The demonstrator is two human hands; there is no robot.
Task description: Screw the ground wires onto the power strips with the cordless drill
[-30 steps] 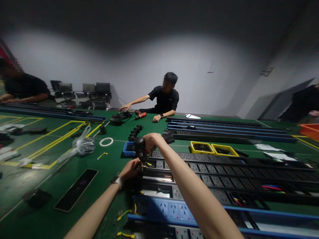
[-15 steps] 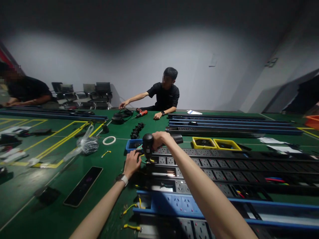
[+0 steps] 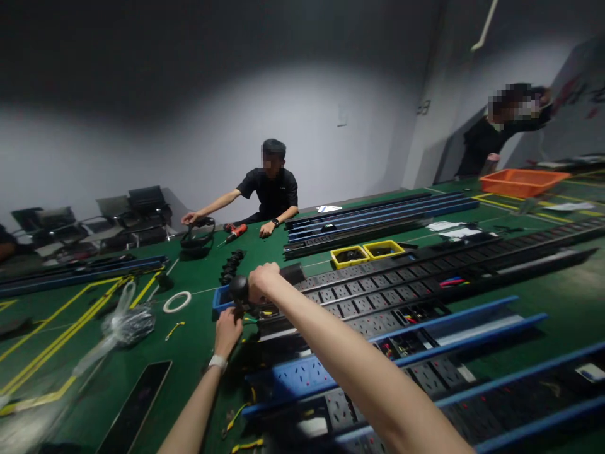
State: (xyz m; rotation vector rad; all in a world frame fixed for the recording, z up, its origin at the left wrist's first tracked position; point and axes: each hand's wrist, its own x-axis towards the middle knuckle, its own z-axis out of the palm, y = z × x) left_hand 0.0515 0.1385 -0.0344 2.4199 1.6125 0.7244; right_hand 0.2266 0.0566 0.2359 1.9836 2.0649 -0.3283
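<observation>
Our right hand (image 3: 263, 282) wraps tight around the black power screwdriver (image 3: 246, 291), its nose pointing down at the near end of the black power strip (image 3: 359, 296). Our left hand (image 3: 227, 331) sits just below it, fingers curled at the strip's end, though we can't quite tell what they pinch. A blue tray (image 3: 218, 300) lies just beside the tool, on the green table (image 3: 198, 277).

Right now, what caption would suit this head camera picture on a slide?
Right hand grips a black power screwdriver over a power strip while the left hand steadies its end.
</observation>
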